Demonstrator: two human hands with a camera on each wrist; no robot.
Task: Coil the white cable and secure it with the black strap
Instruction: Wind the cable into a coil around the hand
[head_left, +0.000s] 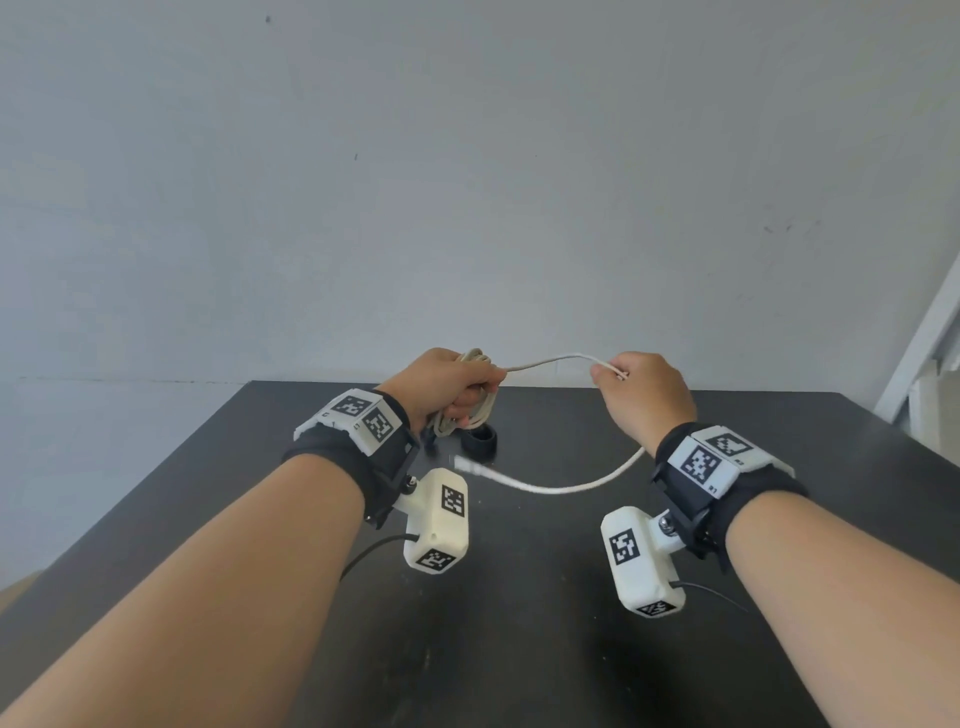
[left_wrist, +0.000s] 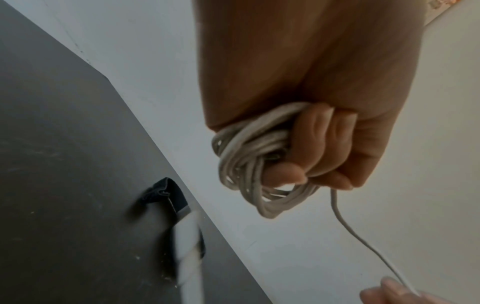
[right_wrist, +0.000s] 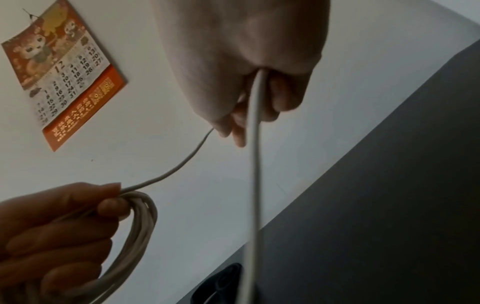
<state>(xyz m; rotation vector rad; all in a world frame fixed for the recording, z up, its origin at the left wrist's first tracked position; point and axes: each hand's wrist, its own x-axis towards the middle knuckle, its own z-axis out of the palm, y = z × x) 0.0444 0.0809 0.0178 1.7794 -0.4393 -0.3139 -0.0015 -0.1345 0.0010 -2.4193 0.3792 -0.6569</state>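
Note:
My left hand (head_left: 457, 382) grips a bundle of several loops of the white cable (left_wrist: 249, 156), held above the far part of the black table (head_left: 519, 597). From that fist a free strand (head_left: 550, 361) arcs right to my right hand (head_left: 631, 387), which pinches it between thumb and fingers. Below the right hand the cable's tail (head_left: 561, 486) sags and runs left, ending in a white plug (head_left: 465, 464) just over the table. The black strap (head_left: 480, 440), curled in a ring, lies on the table under the left hand; it also shows in the left wrist view (left_wrist: 166, 195).
A grey wall (head_left: 467, 182) rises right behind the table's far edge. A calendar (right_wrist: 62, 76) hangs on it in the right wrist view. A white frame (head_left: 930, 353) stands at the far right. Wrist cameras with thin black leads hang under both forearms.

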